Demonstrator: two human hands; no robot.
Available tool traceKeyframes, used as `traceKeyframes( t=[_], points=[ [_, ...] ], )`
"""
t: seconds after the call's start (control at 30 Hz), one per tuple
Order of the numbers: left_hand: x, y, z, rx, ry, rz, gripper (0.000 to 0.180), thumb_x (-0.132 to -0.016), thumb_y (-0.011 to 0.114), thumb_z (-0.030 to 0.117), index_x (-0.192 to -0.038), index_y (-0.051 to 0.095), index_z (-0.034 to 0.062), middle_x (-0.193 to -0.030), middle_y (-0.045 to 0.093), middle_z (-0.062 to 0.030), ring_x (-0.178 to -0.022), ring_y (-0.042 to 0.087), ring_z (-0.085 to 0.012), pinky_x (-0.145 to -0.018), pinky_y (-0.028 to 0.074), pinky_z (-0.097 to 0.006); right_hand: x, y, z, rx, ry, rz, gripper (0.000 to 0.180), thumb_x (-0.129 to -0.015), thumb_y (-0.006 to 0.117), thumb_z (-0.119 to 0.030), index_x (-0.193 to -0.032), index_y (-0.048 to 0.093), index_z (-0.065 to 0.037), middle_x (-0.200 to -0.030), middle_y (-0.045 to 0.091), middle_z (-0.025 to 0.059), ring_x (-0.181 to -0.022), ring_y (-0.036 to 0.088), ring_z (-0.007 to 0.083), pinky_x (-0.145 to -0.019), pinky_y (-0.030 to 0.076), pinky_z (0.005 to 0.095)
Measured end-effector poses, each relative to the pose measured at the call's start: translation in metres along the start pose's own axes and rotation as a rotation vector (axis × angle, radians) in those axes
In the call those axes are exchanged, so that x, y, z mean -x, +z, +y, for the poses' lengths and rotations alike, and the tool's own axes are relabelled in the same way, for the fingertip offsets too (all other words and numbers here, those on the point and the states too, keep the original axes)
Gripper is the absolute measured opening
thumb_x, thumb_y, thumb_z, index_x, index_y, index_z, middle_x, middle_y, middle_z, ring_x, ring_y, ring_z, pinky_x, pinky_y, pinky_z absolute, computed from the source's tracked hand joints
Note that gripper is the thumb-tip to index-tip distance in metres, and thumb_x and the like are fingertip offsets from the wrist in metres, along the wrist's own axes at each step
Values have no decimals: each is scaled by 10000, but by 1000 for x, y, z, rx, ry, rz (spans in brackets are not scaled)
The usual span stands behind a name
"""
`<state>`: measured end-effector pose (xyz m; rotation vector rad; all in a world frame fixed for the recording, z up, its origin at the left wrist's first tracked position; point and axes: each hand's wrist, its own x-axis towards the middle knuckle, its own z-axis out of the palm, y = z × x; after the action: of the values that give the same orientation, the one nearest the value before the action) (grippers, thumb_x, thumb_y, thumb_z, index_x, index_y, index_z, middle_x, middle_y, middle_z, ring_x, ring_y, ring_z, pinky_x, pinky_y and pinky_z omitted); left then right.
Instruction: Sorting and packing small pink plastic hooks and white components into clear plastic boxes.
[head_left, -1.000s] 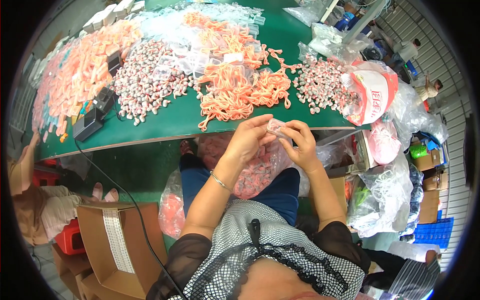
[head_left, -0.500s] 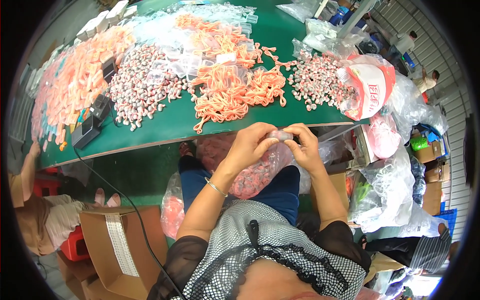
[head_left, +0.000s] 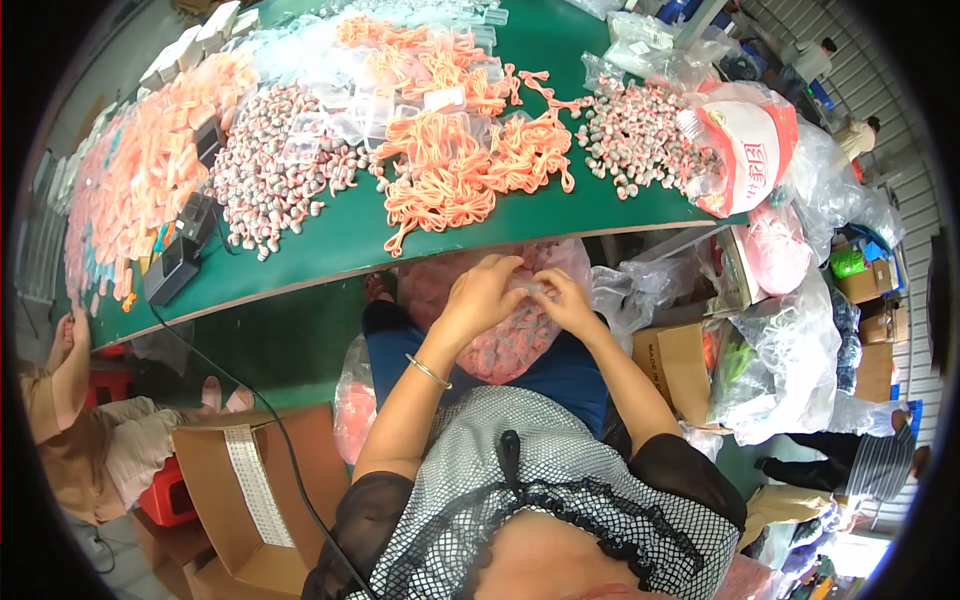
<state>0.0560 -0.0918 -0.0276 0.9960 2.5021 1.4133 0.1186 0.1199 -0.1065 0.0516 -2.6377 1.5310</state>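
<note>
My left hand (head_left: 484, 297) and my right hand (head_left: 566, 303) meet above my lap, just off the front edge of the green table (head_left: 330, 262). The fingers of both are curled and pinched close together. Whatever lies between them is small and mostly hidden; I cannot make it out. Directly under the hands, a large clear plastic bag (head_left: 507, 347) full of small pink and grey pieces rests between my legs.
On the table lie orange cord loops (head_left: 440, 195), piles of small grey-and-pink pieces (head_left: 265, 170), clear plastic cases (head_left: 360, 110) and a red-and-white bag (head_left: 750, 150). An open carton (head_left: 262, 490) with a black cable across it stands left. Another person's hand (head_left: 68, 340) is at the table's left end.
Both hands have come down from the table edge toward the bag in my lap. The small clear, greyish-pink thing seen between the fingers earlier is no longer plainly visible.
</note>
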Motion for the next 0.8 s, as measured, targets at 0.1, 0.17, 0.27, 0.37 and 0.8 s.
traceKeyframes(
  t=[0.1,0.17,0.27,0.37,0.8],
  points=[
    [-6,4,-1,-5,0,-57,410,-819,721,196,-1173,638,7,-1039,663,-155,-810,658,-283,-735,540,-365,10,36,68,367,59,46,238,-861,697,-161,-1047,642,-23,-1012,640,179,-961,646,348,-801,530,400],
    [-7,-2,4,28,10,-73,368,-827,711,171,-1150,649,6,-1010,668,-156,-813,666,-282,-733,541,-359,12,55,79,492,170,17,252,-858,695,-195,-1034,642,-22,-1027,638,202,-972,632,382,-805,523,442],
    [-13,-1,11,115,53,-21,318,-845,698,153,-1122,660,1,-983,672,-158,-804,673,-280,-725,543,-355,17,64,113,659,325,-31,275,-860,666,-252,-1022,649,-31,-1045,640,219,-1004,612,410,-821,497,532],
    [-12,-8,12,82,74,5,277,-860,682,114,-1112,664,0,-984,674,-155,-804,679,-276,-715,546,-346,24,63,110,695,146,-47,229,-904,563,-217,-1054,653,-69,-1107,645,176,-968,644,373,-836,516,495],
    [-28,-47,19,-142,233,300,155,-835,683,38,-987,686,11,-893,677,-143,-778,673,-302,-687,533,-353,-129,-104,-95,244,-380,407,118,-843,654,-45,-950,693,-16,-846,665,114,-747,640,217,-670,499,330]
  ],
)
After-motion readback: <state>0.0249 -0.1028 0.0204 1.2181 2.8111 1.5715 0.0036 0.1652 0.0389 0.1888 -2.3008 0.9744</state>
